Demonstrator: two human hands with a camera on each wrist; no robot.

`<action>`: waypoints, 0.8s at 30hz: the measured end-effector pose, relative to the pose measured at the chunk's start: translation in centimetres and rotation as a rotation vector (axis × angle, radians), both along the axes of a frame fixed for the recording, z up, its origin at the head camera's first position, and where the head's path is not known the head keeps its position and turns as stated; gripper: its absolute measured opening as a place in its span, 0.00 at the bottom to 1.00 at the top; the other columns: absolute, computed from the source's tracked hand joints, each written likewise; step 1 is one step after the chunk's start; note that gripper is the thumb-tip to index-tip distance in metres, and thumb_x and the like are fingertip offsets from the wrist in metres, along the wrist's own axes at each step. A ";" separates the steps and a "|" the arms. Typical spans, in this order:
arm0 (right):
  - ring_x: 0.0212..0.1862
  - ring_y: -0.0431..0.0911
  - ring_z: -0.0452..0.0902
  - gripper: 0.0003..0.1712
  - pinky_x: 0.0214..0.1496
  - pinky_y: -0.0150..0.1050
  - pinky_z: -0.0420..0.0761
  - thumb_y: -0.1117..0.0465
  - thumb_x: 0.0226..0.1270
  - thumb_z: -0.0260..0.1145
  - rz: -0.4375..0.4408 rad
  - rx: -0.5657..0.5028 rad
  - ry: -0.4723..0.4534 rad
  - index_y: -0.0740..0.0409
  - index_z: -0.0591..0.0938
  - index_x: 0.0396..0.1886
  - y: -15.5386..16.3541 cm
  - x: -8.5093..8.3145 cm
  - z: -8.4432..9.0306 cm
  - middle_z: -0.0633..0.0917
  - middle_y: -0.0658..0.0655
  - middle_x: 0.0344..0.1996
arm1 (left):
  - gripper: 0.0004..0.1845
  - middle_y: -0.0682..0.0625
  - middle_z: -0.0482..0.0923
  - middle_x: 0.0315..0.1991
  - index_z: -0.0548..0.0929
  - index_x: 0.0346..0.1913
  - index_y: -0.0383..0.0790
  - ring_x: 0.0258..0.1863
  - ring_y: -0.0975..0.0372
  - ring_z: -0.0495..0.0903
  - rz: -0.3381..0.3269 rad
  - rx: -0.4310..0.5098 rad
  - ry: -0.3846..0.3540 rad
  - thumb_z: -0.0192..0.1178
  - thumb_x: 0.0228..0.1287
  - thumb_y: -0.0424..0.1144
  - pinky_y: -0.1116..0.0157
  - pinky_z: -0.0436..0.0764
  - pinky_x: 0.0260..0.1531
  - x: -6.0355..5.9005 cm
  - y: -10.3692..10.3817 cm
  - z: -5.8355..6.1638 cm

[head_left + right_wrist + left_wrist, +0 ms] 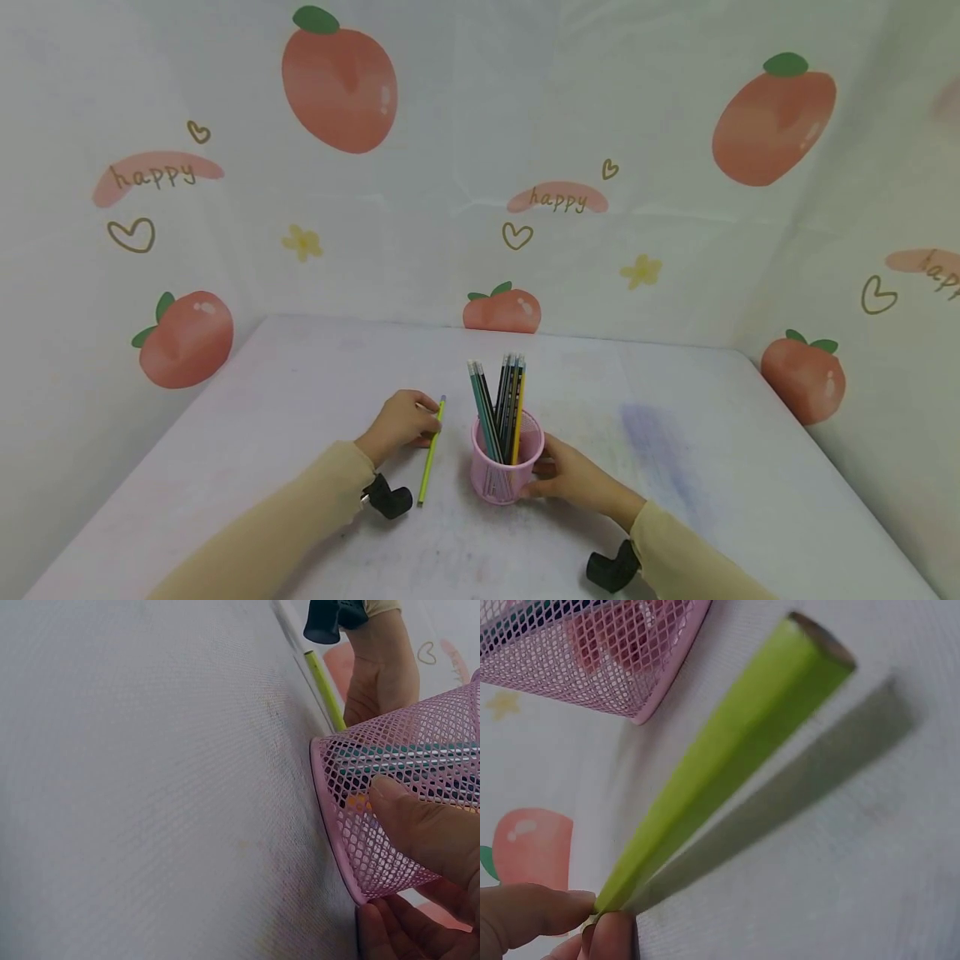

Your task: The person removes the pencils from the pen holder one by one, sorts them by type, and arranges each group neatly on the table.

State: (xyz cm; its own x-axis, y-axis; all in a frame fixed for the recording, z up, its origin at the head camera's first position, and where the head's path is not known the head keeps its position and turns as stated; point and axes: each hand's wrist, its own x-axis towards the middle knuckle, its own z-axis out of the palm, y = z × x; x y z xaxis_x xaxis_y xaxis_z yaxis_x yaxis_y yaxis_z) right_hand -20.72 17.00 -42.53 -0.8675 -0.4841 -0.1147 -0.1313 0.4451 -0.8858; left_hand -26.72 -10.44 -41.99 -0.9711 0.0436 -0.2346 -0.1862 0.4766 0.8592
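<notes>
Left hand (399,423) pinches green pencil (431,454) near its tip, right hand (573,479) grips pink mesh cup (504,467); best lift pencil clear, drop it upright among the others while cup stays braced.

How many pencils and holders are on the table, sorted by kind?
Pink mesh pencil cup, held by the right hand: 1
Yellow-green pencil outside the cup, pinched by the left hand: 1
Pencils standing in the cup: a bunch, too tightly packed to count exactly
Total: 2 things plus the bunch.
</notes>
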 end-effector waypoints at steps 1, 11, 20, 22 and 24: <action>0.62 0.62 0.73 0.50 0.64 0.56 0.73 0.60 0.53 0.76 0.006 -0.002 0.003 0.69 0.60 0.70 0.0 0.0 0.0 0.71 0.68 0.65 | 0.16 0.46 0.81 0.28 0.81 0.45 0.31 0.20 0.64 0.78 -0.005 -0.010 0.004 0.66 0.50 0.26 0.69 0.83 0.22 0.0 0.0 0.1; 0.62 0.62 0.73 0.49 0.64 0.56 0.73 0.59 0.54 0.76 0.027 -0.011 0.012 0.68 0.60 0.71 0.2 0.0 -0.1 0.70 0.68 0.66 | 0.15 0.46 0.82 0.27 0.80 0.43 0.32 0.19 0.64 0.79 -0.019 -0.073 0.030 0.69 0.51 0.28 0.70 0.82 0.22 0.3 0.2 0.5; 0.62 0.61 0.73 0.50 0.64 0.56 0.73 0.58 0.53 0.76 0.010 0.015 0.011 0.67 0.60 0.71 0.1 0.1 0.1 0.71 0.67 0.66 | 0.16 0.45 0.83 0.28 0.80 0.45 0.31 0.20 0.65 0.80 -0.020 -0.051 0.025 0.68 0.52 0.27 0.70 0.83 0.23 0.2 0.2 0.4; 0.62 0.62 0.73 0.50 0.64 0.56 0.73 0.58 0.53 0.76 0.012 0.013 0.014 0.67 0.60 0.71 0.1 0.0 0.1 0.71 0.67 0.66 | 0.16 0.45 0.83 0.28 0.80 0.45 0.31 0.20 0.65 0.80 -0.017 -0.055 0.020 0.69 0.52 0.27 0.70 0.83 0.23 0.2 0.2 0.5; 0.62 0.62 0.73 0.50 0.64 0.56 0.73 0.59 0.53 0.76 0.015 0.011 0.018 0.68 0.60 0.71 0.1 0.0 0.1 0.71 0.67 0.65 | 0.16 0.45 0.83 0.28 0.80 0.45 0.31 0.20 0.65 0.79 -0.015 -0.059 0.015 0.69 0.52 0.28 0.70 0.83 0.23 0.2 0.2 0.5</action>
State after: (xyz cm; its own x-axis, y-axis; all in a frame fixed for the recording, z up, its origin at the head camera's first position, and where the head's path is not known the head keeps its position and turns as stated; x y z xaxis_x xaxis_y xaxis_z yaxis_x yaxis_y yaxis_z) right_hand -20.75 17.12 -42.48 -0.8621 -0.4958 -0.1045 -0.1539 0.4526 -0.8783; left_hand -26.50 -10.22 -41.45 -0.9738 0.0452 -0.2229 -0.1659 0.5290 0.8323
